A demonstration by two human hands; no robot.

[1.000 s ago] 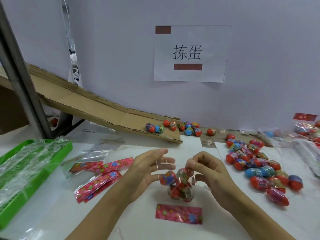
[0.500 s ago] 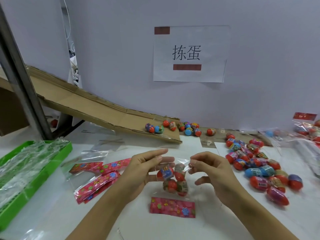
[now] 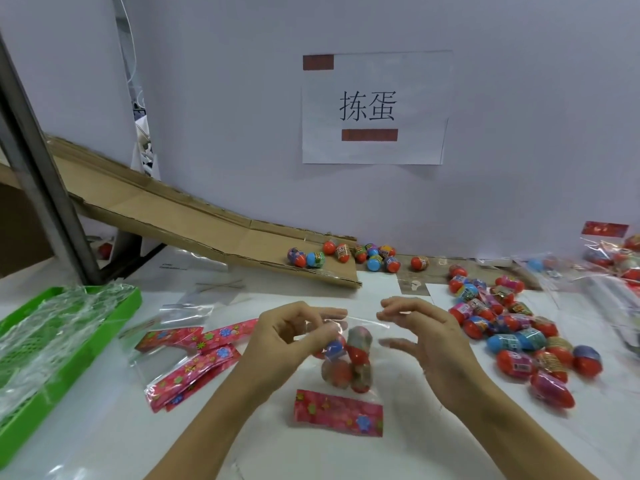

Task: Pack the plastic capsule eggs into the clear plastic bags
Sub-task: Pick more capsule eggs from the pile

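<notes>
Pinching the filled bag (image 3: 346, 358) mouth with both left hand (image 3: 294, 336) and right hand (image 3: 420, 332), risking eggs spilling if either pinch slips.

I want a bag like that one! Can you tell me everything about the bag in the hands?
The bag is clear, thin plastic with a red flowery card strip at its bottom end, which rests on the white table. It hangs upside down, opening at the top. About four eggs sit inside, red, blue and patterned. The left hand pinches one top corner and the right hand holds the other, pulling the top edge straight.
</notes>
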